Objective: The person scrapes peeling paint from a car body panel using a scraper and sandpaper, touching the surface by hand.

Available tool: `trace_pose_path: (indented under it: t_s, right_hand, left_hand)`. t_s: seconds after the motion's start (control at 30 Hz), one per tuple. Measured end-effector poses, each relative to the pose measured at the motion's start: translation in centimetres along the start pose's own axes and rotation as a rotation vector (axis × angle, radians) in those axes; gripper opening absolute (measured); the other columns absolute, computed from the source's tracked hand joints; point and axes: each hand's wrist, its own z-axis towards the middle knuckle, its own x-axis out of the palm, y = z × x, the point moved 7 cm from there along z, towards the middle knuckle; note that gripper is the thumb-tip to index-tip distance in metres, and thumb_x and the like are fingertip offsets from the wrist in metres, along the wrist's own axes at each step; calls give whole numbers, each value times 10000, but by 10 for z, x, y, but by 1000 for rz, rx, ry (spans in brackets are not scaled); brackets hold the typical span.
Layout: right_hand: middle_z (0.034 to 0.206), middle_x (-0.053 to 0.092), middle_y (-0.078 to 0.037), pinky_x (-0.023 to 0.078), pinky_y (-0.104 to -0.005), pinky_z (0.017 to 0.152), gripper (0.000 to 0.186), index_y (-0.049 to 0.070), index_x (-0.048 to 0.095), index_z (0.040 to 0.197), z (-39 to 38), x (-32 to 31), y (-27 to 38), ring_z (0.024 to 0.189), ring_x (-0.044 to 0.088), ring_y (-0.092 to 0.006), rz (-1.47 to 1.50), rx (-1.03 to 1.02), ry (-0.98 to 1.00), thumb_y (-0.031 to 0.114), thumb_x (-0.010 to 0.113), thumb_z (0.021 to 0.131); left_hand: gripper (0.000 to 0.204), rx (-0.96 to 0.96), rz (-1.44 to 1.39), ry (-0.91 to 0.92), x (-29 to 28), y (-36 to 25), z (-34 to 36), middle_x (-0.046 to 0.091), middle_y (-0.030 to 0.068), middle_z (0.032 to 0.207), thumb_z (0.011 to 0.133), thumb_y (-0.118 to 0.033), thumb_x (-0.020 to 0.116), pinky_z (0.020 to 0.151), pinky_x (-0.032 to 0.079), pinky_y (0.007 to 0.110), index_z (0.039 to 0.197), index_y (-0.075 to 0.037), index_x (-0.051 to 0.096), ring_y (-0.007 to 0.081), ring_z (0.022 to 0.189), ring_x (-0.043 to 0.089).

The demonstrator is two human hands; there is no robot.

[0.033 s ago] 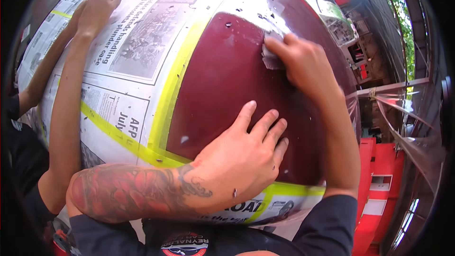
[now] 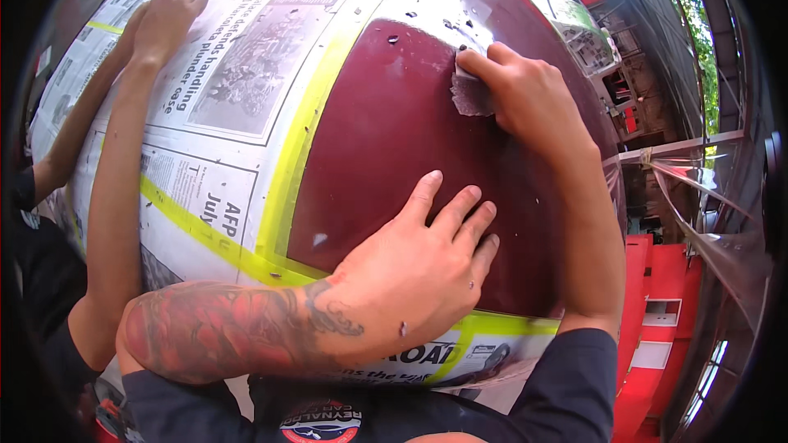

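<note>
A maroon painted panel [image 2: 373, 127], glossy at its far end and dotted with dark flecks, curves away in front of me. My left hand [image 2: 427, 258] lies on its near part, fingers spread, nothing in them; the forearm crosses from the left. Farther up on the right, my right hand [image 2: 533, 94] pinches a small greyish piece of sandpaper [image 2: 473, 97] against the paint. Part of that piece is hidden under the fingers. Yellow masking tape [image 2: 316, 119] borders the panel on its left and near sides, holding newspaper [image 2: 238, 90] around it.
At the left, a co-worker's hands [image 2: 168, 20] rest on the newspaper covering. Red panels [image 2: 652, 312] stand on the right, below metal bars and hanging clear plastic sheeting [image 2: 714, 238]. Cluttered shelving [image 2: 632, 102] lies beyond the panel's right edge.
My right hand has shifted slightly to the right and shows less blur, still holding the sandpaper. My left hand keeps its place on the panel.
</note>
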Motion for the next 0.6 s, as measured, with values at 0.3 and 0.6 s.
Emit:
trace_pose_path:
  t_s: [0.3, 0.6]
  right_hand:
    - [905, 645, -119, 566, -483, 693, 371, 185, 623, 1164, -18, 1, 11, 837, 720, -355, 32, -26, -1, 2, 628, 840]
    - [910, 655, -133, 560, -483, 678, 343, 170, 632, 1172, -17, 3, 9, 820, 710, -375, 55, -59, 22, 31, 621, 858]
  left_hand:
    - [502, -53, 60, 33, -1, 2, -1, 533, 257, 1494, 982, -274, 562, 1160, 344, 635, 1398, 4, 601, 406, 1418, 492]
    - [518, -52, 76, 62, 2, 5, -3, 528, 256, 1501, 983, -288, 568, 1164, 333, 642, 1405, 11, 592, 407, 1431, 477]
